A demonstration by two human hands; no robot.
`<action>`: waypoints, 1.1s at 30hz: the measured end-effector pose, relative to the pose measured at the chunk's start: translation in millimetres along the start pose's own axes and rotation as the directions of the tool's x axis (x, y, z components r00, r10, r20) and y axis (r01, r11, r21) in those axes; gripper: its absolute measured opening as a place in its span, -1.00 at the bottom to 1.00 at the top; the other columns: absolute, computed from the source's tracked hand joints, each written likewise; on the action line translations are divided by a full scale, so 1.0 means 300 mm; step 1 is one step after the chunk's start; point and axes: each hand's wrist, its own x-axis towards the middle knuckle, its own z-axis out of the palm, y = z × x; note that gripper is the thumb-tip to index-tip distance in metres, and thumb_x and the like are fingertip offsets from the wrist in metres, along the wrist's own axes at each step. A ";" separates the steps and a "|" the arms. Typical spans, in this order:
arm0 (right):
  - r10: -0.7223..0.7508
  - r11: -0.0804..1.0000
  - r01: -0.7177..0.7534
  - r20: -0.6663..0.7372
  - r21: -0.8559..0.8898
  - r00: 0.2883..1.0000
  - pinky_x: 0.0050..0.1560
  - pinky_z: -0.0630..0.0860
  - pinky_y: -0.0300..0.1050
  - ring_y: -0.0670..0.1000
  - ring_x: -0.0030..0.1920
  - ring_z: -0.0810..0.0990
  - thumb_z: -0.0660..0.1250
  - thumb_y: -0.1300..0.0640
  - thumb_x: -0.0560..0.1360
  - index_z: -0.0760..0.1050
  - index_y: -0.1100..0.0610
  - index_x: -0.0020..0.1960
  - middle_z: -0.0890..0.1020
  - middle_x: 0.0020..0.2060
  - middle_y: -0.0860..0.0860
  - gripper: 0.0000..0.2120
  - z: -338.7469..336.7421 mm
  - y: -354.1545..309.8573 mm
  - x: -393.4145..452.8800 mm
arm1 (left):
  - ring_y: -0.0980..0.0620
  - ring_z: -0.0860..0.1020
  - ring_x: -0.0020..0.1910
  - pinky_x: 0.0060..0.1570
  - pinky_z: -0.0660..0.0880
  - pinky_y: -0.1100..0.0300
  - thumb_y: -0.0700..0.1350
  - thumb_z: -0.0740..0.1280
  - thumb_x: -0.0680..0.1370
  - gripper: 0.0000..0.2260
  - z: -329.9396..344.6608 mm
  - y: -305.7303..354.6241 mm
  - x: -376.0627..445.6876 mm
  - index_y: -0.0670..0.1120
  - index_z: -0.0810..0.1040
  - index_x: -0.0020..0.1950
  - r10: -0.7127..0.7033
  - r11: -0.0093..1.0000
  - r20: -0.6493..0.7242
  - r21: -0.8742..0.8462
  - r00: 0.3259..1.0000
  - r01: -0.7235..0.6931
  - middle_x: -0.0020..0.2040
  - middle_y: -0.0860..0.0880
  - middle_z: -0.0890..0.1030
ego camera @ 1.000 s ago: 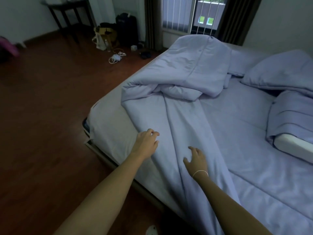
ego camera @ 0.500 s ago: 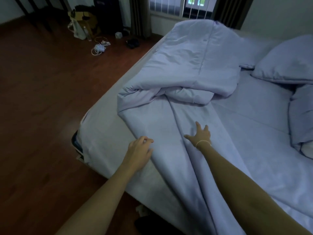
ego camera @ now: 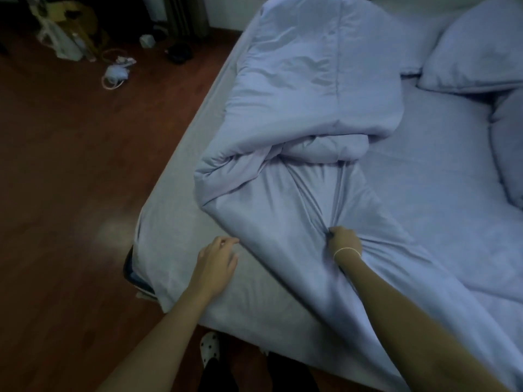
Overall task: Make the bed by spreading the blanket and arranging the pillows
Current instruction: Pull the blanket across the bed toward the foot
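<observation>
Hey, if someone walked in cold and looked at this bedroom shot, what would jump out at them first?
Most striking is the lilac blanket, bunched in a twisted heap along the bed's left side. The right hand grips a fistful of it near the foot, creases fanning away, while the left hand rests at the blanket's edge beside it. A pillow lies at the far right, and clutter sits on the wooden floor.

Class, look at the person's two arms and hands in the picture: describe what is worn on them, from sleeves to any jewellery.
Both forearms are bare, with no sleeves in view. The right hand has a thin, light-coloured band around its wrist, like a slim bracelet or string. The left hand shows no band, watch or ring. Neither hand wears a glove.
</observation>
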 end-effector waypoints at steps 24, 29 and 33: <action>0.327 0.917 -0.339 0.090 0.208 0.941 0.16 0.38 -0.17 0.08 0.14 0.54 0.19 0.17 0.56 0.53 0.08 0.21 0.57 0.19 0.04 -0.74 0.260 -0.031 -0.763 | -0.27 0.59 0.02 -0.05 0.47 -0.28 0.00 0.56 0.26 -0.64 0.267 0.003 0.341 0.00 0.62 0.01 0.460 0.757 0.393 0.295 0.796 -0.583 0.09 -0.26 0.61; 0.334 0.877 -0.268 -0.106 0.399 0.936 0.22 0.40 -0.04 0.15 0.20 0.49 0.35 0.08 0.49 0.44 0.06 0.30 0.50 0.23 0.13 -0.61 0.180 -0.070 -0.660 | -0.27 0.60 -0.05 -0.09 0.50 0.00 -0.05 0.25 0.58 -0.77 0.156 -0.006 0.287 -0.03 0.47 0.23 0.507 0.844 0.319 0.007 0.801 -0.537 -0.02 -0.30 0.60; 0.323 0.864 -0.218 -0.166 0.454 0.932 0.33 0.33 0.02 0.20 0.29 0.42 0.40 -0.01 0.44 0.38 0.04 0.36 0.44 0.31 0.15 -0.48 0.064 -0.102 -0.428 | -0.28 0.56 0.03 -0.07 0.42 0.01 0.06 0.10 0.62 -0.73 0.054 -0.060 0.219 -0.10 0.37 0.18 0.417 0.866 0.427 0.082 0.803 -0.493 0.02 -0.30 0.60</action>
